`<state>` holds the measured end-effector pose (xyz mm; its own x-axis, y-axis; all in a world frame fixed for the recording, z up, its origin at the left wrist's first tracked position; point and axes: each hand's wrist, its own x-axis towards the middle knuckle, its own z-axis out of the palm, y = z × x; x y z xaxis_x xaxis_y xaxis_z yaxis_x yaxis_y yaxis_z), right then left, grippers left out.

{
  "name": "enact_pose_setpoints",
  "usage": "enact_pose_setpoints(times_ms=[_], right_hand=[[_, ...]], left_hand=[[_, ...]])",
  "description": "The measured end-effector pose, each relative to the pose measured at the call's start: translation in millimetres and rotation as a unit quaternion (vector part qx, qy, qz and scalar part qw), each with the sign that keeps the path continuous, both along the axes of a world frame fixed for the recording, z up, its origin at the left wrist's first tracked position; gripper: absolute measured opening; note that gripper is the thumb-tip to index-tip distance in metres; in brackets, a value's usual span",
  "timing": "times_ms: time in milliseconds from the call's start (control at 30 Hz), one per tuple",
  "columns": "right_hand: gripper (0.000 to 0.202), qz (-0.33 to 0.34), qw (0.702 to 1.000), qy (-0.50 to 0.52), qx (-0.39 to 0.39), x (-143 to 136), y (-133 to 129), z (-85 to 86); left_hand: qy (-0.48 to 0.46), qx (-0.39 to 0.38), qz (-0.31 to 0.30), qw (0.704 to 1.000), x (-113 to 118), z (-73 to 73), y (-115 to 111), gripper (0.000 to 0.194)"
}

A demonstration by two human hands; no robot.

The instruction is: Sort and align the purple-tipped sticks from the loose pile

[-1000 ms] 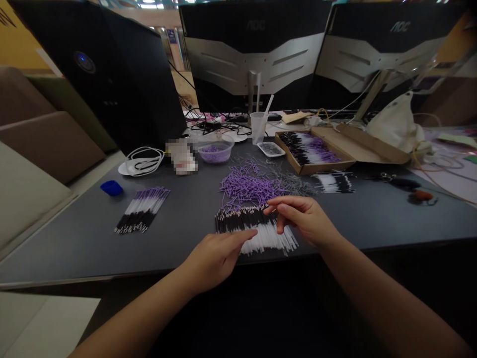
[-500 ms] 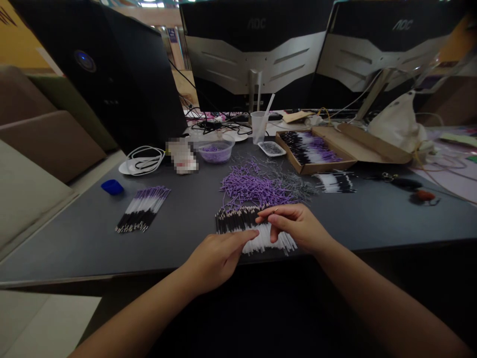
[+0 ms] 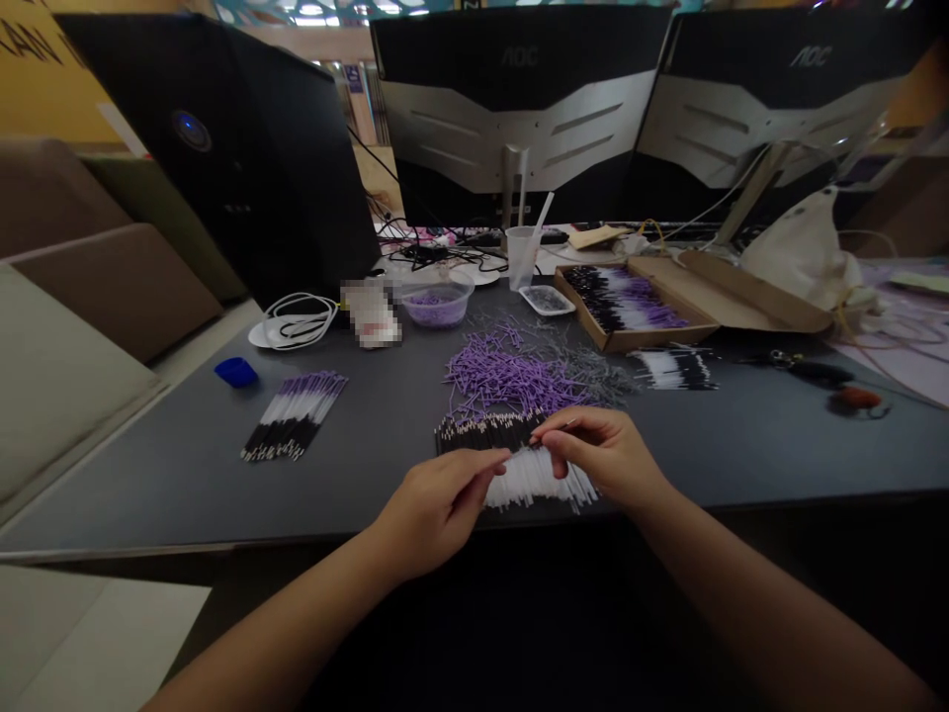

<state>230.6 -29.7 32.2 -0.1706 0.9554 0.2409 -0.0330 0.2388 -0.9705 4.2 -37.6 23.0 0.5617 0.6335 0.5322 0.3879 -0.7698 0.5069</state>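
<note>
A row of black-and-white sticks (image 3: 530, 480) lies at the table's front edge, under and between my hands. My left hand (image 3: 441, 504) is over the row's left part, thumb and forefinger pinched; what they hold, if anything, is too small to tell. Over the right part, my right hand (image 3: 604, 455) has its fingertips together near the black ends, around something too small to make out. Just behind the row is a heap of purple pieces (image 3: 511, 371), with grey pieces (image 3: 593, 366) at its right.
Purple-tipped sticks (image 3: 297, 415) lie at the left near a blue cap (image 3: 235, 372). Behind the heap stand a plastic bowl (image 3: 437, 309), a cup (image 3: 522, 259), a small white tray (image 3: 547, 301) and an open cardboard box (image 3: 645, 341). More white sticks (image 3: 674, 368) lie right.
The camera view has shifted slightly. My left forefinger and thumb have come together, and my right fingertips have drawn closer to each other.
</note>
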Motion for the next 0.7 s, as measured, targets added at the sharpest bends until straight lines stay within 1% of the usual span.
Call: enact_pose_setpoints(times_ms=[100, 167, 233, 300, 400, 467, 533, 600, 700], right_hand=[[0.012, -0.037, 0.999, 0.025, 0.009, 4.2, 3.8, -1.8], [0.012, -0.054, 0.998, 0.039, 0.008, 6.3, 5.7, -2.2], [0.013, -0.062, 0.997, 0.040, 0.000, 7.4, 6.8, -2.5], [0.015, -0.060, 0.998, 0.032, -0.009, 7.7, 7.0, -3.0], [0.018, -0.055, 0.998, 0.002, -0.012, 6.8, 6.3, -3.8], [0.019, -0.045, 0.998, -0.031, -0.008, 5.1, 5.1, -3.8], [0.018, -0.032, 0.997, -0.073, -0.003, 2.8, 3.3, -3.8], [0.018, -0.024, 0.992, -0.123, 0.011, 0.2, 1.3, -4.4], [0.017, -0.024, 0.977, -0.201, 0.064, -3.7, -1.3, -6.7]], left_hand=[[-0.028, -0.001, 0.030, 0.999, -1.7, 3.2, 4.6, 0.025], [-0.043, -0.022, 0.057, 0.997, -2.8, 5.1, 8.2, 0.019], [-0.064, -0.063, 0.083, 0.992, -4.2, 6.0, 11.9, 0.015], [-0.105, -0.134, 0.095, 0.981, -5.9, 6.2, 15.6, 0.013], [-0.196, -0.256, 0.080, 0.943, -8.5, 6.8, 21.2, 0.014], [-0.264, -0.304, 0.072, 0.912, -9.6, 7.7, 24.5, 0.015], [-0.324, -0.326, 0.083, 0.884, -10.1, 8.4, 27.1, 0.016], [-0.367, -0.335, 0.097, 0.862, -10.2, 7.9, 28.9, 0.019], [-0.403, -0.323, 0.102, 0.850, -10.1, 5.5, 30.5, 0.021]])
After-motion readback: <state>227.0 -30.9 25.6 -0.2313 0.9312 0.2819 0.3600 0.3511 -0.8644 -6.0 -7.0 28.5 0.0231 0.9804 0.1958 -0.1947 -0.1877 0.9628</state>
